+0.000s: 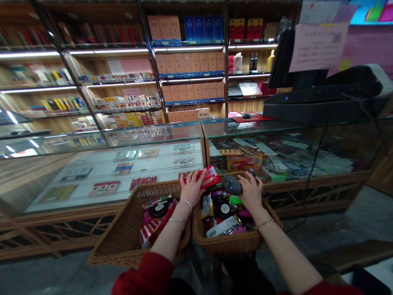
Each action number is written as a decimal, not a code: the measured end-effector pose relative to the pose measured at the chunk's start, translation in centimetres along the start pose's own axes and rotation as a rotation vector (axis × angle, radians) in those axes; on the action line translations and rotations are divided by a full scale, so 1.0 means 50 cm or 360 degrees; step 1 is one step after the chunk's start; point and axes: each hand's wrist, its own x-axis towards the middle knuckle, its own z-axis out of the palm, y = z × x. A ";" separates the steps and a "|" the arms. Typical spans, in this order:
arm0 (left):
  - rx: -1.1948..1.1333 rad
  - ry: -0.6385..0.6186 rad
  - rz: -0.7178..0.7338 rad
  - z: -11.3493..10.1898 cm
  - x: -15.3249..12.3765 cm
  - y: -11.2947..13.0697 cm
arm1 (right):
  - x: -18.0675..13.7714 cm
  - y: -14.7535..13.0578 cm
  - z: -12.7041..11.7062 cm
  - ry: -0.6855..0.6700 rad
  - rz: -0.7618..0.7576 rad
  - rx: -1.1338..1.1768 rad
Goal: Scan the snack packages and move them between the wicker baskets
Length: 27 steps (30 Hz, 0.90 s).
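My left hand (pixel 193 184) is closed on a red packet (pixel 211 176) with a barcode label, held above the far edges of two wicker baskets. In my right hand (pixel 250 190) is a dark barcode scanner (pixel 231 184) with a small blue light, its head turned toward the packet. Below my hands the right basket (pixel 227 247) is filled with assorted packaged goods, among them a round black item (pixel 223 207) and a white barcoded pack (pixel 223 227). Fewer goods lie in the left basket (pixel 115 235), including another round black item (pixel 159 208) and a red-and-white striped packet (pixel 150 231).
A glass display counter (pixel 172 137) runs behind the baskets, with packets inside. On its right stand a monitor (pixel 281 61) and a dark cash drawer (pixel 301 111); a cable (pixel 313 164) hangs down the front. Stocked shelves (pixel 193 78) line the back wall.
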 end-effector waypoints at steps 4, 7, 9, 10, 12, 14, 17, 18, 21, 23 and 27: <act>-0.0003 0.0005 0.0003 -0.005 0.004 -0.003 | 0.000 0.000 -0.004 -0.0008 0.0002 -0.0011; -0.0004 0.0013 -0.0001 -0.009 0.003 -0.007 | 0.001 -0.001 -0.007 -0.0005 -0.0009 -0.0042; 0.0001 0.0015 -0.0018 -0.012 0.001 -0.010 | 0.001 -0.003 -0.009 0.0002 -0.0015 -0.0062; 0.0004 0.0016 -0.0026 -0.013 -0.001 -0.012 | 0.001 -0.004 -0.010 0.0005 -0.0018 -0.0066; 0.0006 0.0011 -0.0045 -0.014 -0.005 -0.016 | 0.000 -0.005 -0.011 0.0011 -0.0020 -0.0059; 0.0003 0.0005 -0.0060 -0.015 -0.011 -0.020 | -0.001 -0.005 -0.011 0.0021 -0.0026 -0.0044; -0.0010 -0.0002 -0.0092 -0.017 -0.020 -0.026 | -0.003 -0.002 -0.009 0.0027 -0.0046 -0.0039; -0.0017 -0.0004 -0.0109 -0.018 -0.023 -0.028 | -0.003 -0.001 -0.008 0.0024 -0.0051 -0.0045; -0.0041 -0.0017 -0.0168 -0.026 -0.033 -0.035 | -0.004 0.001 -0.008 0.0009 -0.0059 -0.0063; -0.0056 -0.0035 -0.0215 -0.033 -0.040 -0.042 | -0.005 0.001 -0.010 0.0002 -0.0063 -0.0073; -0.0055 -0.0051 -0.0329 -0.044 -0.057 -0.068 | -0.005 -0.001 -0.012 -0.0005 -0.0048 -0.0073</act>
